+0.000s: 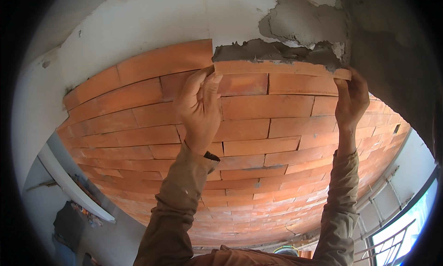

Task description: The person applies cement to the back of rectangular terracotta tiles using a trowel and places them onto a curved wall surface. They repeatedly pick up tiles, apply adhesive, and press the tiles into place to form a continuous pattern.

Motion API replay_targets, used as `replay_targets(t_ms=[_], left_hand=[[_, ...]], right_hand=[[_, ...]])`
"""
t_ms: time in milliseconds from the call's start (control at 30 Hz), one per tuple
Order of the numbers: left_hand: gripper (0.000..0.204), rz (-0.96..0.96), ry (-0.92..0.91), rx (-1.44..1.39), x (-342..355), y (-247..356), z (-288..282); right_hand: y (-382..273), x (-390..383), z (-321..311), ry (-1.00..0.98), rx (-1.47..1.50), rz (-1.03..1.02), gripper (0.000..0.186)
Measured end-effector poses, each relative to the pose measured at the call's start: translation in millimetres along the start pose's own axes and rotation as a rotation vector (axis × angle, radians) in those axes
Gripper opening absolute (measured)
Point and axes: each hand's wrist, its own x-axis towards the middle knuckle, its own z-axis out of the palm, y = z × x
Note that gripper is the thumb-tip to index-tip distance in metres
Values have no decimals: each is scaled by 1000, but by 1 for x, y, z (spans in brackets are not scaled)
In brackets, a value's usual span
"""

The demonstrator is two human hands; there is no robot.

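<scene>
Both my arms reach up to a thin, flat orange brick (pixel 281 68), with a thick bed of wet grey mortar (pixel 272 50) along its upper side. My left hand (pixel 200 107) pinches its left end between thumb and fingers. At the opposite end my right hand (pixel 352 97) grips the corner, thumb below. The held brick lies along the edge of a curved surface of laid orange bricks (pixel 267 104). Its left end meets a laid brick (pixel 166 58) of the top row; whether they touch, I cannot tell.
Behind the bricks rises a white plastered wall (pixel 161 17) with a grey mortar patch (pixel 304 19). A dark grey concrete surface (pixel 392 49) closes in on the right. Low on the right are a ladder (pixel 383 197) and a bright opening with a metal railing (pixel 392 247). A bucket (pixel 286 251) stands far below.
</scene>
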Motion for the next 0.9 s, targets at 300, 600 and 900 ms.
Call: replay_targets(t_ms=[300, 600, 900], left_hand=[[14, 0, -18, 109, 20, -25, 8], [12, 70, -17, 283, 36, -29, 10], [10, 42, -84, 448, 48, -27, 7]], right_hand=[[9, 24, 15, -181, -114, 131, 32], [13, 43, 13, -331, -126, 182, 34], [0, 70, 18, -512, -192, 317, 34]])
